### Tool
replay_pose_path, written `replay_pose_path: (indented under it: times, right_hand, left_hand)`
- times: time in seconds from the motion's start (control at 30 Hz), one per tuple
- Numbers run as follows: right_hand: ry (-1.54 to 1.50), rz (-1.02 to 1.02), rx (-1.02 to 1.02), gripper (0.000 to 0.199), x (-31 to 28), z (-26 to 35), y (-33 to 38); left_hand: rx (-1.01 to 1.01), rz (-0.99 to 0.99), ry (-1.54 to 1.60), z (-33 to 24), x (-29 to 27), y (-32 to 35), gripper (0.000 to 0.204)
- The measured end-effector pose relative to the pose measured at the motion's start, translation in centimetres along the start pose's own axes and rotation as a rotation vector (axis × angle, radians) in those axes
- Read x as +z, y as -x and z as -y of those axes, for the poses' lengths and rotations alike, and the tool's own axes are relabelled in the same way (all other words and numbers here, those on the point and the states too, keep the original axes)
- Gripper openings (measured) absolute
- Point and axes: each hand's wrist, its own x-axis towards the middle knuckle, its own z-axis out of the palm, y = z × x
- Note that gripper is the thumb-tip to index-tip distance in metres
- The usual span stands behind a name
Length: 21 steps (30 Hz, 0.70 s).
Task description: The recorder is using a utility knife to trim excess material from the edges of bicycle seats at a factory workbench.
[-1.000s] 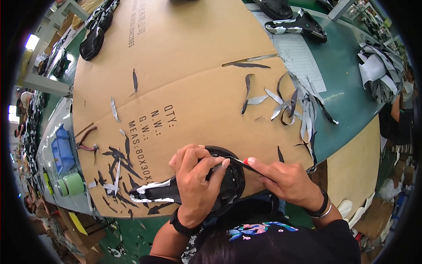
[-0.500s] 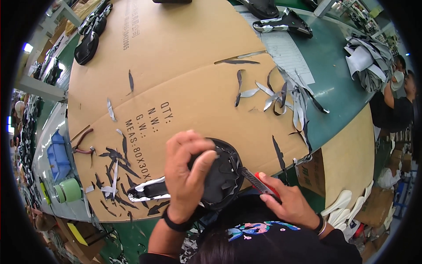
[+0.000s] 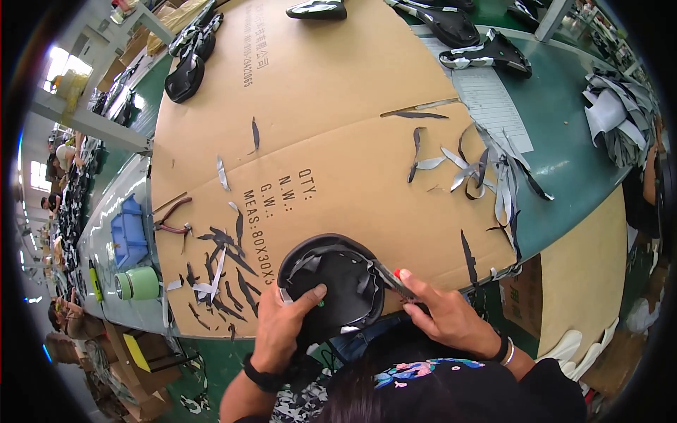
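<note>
A black bicycle saddle point(image 3: 335, 282) is tilted up at the near edge of the cardboard, its hollow underside with folded cover edges facing me. My left hand point(image 3: 282, 326) grips it at the left, the thumb pressed inside the hollow and the fingers hidden behind. In my right hand point(image 3: 451, 315) is a utility knife point(image 3: 399, 280) with a bit of red on its handle. Its blade lies at the saddle's right rim; whether it is cutting into the cover I cannot tell.
Cardboard point(image 3: 338, 176) covers the table. On it lie dark trimmed strips point(image 3: 233, 247), grey strips point(image 3: 504, 183) and pliers point(image 3: 176, 218). Left are a blue bin point(image 3: 129, 233) and a green cup point(image 3: 137, 283). More saddles point(image 3: 486, 55) and folded grey material point(image 3: 617, 116) sit farther off.
My left hand has come down from above the saddle and taken hold of its left side. The saddle has been turned and tilted up. The knife stays at its right rim.
</note>
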Motion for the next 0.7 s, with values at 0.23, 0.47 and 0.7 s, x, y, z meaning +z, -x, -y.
replay_pose_path:
  times: [0.23,0.47,0.7]
  right_hand:
    - [-0.127,0.116,0.172,0.061,0.2,0.6,4.2]
    - [-0.225,0.216,0.357,0.058,0.2,1.4,7.9]
    - [-0.256,-0.262,-0.134,0.065,0.6,2.2,-1.8]
  left_hand:
    - [0.2,-0.289,0.145,3.6,4.3,4.7,0.037]
    - [0.507,-0.592,0.05,6.9,7.2,6.6,0.03]
    - [0.744,-0.605,-0.491,8.0,6.8,7.0,0.036]
